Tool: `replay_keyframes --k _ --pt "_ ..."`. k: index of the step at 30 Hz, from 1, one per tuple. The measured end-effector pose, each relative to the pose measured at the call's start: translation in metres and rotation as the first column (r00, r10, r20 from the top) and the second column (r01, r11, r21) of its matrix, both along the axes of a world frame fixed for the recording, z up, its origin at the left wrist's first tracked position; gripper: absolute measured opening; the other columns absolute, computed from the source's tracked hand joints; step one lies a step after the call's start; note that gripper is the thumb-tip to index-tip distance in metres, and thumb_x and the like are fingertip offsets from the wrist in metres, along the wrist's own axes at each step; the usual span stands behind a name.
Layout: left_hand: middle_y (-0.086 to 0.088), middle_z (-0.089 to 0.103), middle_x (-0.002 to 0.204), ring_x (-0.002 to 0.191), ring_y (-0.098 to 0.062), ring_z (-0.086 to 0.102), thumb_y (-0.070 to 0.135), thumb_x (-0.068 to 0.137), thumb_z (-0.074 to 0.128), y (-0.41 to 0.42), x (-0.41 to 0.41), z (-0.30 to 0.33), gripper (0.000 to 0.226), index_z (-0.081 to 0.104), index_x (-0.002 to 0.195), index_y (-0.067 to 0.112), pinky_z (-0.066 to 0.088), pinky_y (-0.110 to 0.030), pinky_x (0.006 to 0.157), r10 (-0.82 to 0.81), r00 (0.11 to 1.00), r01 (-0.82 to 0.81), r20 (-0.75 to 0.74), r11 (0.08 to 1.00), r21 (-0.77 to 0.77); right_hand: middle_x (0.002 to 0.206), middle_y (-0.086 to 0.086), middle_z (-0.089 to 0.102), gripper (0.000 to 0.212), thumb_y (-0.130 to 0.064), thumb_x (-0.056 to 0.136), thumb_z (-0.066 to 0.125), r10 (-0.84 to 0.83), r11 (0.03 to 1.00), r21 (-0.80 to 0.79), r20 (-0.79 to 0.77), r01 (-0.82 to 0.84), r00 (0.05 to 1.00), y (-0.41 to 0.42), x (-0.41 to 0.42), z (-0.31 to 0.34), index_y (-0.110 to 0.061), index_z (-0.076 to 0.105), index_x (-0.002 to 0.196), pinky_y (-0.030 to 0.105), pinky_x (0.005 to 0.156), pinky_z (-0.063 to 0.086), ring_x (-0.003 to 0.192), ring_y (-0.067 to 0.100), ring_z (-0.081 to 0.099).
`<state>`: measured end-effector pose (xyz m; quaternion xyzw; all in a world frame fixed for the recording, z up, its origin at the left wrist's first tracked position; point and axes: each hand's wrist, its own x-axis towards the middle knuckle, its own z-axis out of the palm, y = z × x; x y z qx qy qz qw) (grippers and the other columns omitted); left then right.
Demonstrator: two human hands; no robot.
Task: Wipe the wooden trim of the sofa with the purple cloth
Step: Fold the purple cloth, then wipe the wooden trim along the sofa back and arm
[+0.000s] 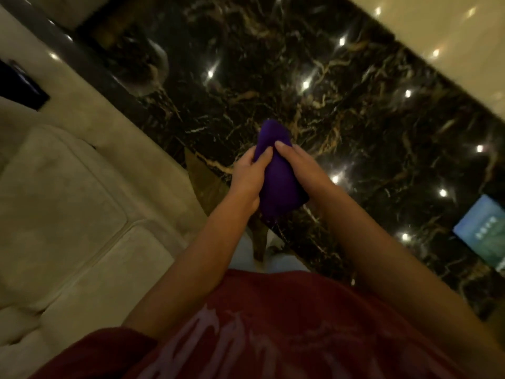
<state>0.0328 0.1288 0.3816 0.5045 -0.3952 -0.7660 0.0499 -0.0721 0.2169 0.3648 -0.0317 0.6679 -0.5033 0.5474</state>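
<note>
A bunched purple cloth (276, 176) is held in front of me, over the dark marble floor, between both hands. My left hand (250, 176) grips its left side with the thumb on top. My right hand (297, 165) closes on its right side, fingers laid over the cloth. The beige sofa (68, 203) fills the left of the view, well left of the cloth. A brown wooden piece (203, 177) shows at the sofa's near edge, just left of my left wrist; the picture is blurred there.
Glossy black marble floor (314, 86) with gold veins and light reflections runs diagonally across the middle. Pale floor (442, 31) lies at the top right. A lit screen reflection (483, 231) shows at the right edge. My red shirt (273, 337) fills the bottom.
</note>
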Motion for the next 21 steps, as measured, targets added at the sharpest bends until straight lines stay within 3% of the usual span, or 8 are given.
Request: replay_keyframes --k 2,5,7,9,13,17,21 --pt "-0.002 0.078 0.114 0.106 -0.021 0.075 0.026 0.103 0.063 -0.002 0.014 0.038 0.014 0.073 0.109 0.035 0.063 -0.037 0.084 0.037 0.998 -0.043 -0.058 0.994 -0.096 0.125 0.008 0.074 0.064 -0.064 0.083 0.068 0.076 0.994 -0.079 -0.011 -0.077 0.997 -0.005 0.008 0.035 -0.024 0.064 0.132 0.053 0.106 0.053 0.114 0.028 0.072" --pt "0.007 0.082 0.099 0.093 -0.013 0.078 0.023 0.102 0.065 -0.005 0.036 0.074 0.016 0.074 0.106 0.035 0.063 -0.028 0.073 0.055 0.992 -0.076 -0.113 0.978 -0.196 0.122 0.003 0.077 0.069 -0.067 0.077 0.075 0.177 0.973 -0.159 0.046 -0.168 0.983 -0.003 0.026 0.062 -0.029 0.066 0.133 0.046 0.102 0.056 0.112 0.022 0.073" --pt "0.008 0.082 0.099 0.093 -0.012 0.078 0.025 0.101 0.067 -0.006 0.048 0.089 0.017 0.075 0.104 0.039 0.063 -0.029 0.074 0.049 0.992 -0.078 -0.118 0.964 -0.256 0.123 0.003 0.076 0.076 -0.072 0.068 0.082 0.213 0.963 -0.196 0.125 -0.186 0.969 0.000 0.039 0.070 -0.032 0.067 0.131 0.044 0.100 0.057 0.114 0.022 0.073" --pt "0.007 0.081 0.102 0.095 -0.013 0.078 0.027 0.099 0.069 -0.006 0.060 0.103 0.018 0.076 0.103 0.042 0.064 -0.029 0.075 0.051 0.988 -0.094 -0.147 0.949 -0.301 0.127 0.005 0.075 0.067 -0.069 0.069 0.083 0.240 0.948 -0.256 0.173 -0.192 0.955 0.003 0.051 0.079 -0.035 0.071 0.126 0.041 0.094 0.060 0.117 0.025 0.072" --pt "0.014 0.080 0.103 0.095 -0.006 0.077 0.030 0.095 0.073 -0.003 0.091 0.128 0.024 0.076 0.095 0.054 0.062 -0.021 0.071 0.105 0.973 -0.178 -0.204 0.906 -0.383 0.133 0.007 0.071 0.077 -0.066 0.072 0.083 0.278 0.922 -0.325 0.177 -0.211 0.944 0.002 0.080 0.100 -0.030 0.061 0.137 0.047 0.103 0.056 0.124 0.027 0.068" --pt "0.011 0.078 0.110 0.102 -0.011 0.075 0.036 0.086 0.078 -0.003 0.124 0.133 0.023 0.074 0.096 0.057 0.063 -0.036 0.086 0.214 0.949 -0.293 -0.229 0.866 -0.406 0.134 0.005 0.071 0.096 -0.074 0.062 0.084 0.369 0.905 -0.266 0.097 -0.333 0.924 -0.006 0.104 0.115 -0.029 0.055 0.142 0.055 0.111 0.049 0.125 0.027 0.067" --pt "0.009 0.079 0.108 0.102 -0.014 0.077 0.040 0.076 0.081 -0.014 0.155 0.131 0.028 0.077 0.103 0.048 0.064 -0.041 0.088 0.295 0.918 -0.375 -0.265 0.862 -0.340 0.132 0.001 0.072 0.068 -0.075 0.068 0.080 0.434 0.876 -0.272 0.084 -0.399 0.897 -0.022 0.124 0.114 -0.040 0.069 0.126 0.049 0.107 0.053 0.124 0.023 0.068"
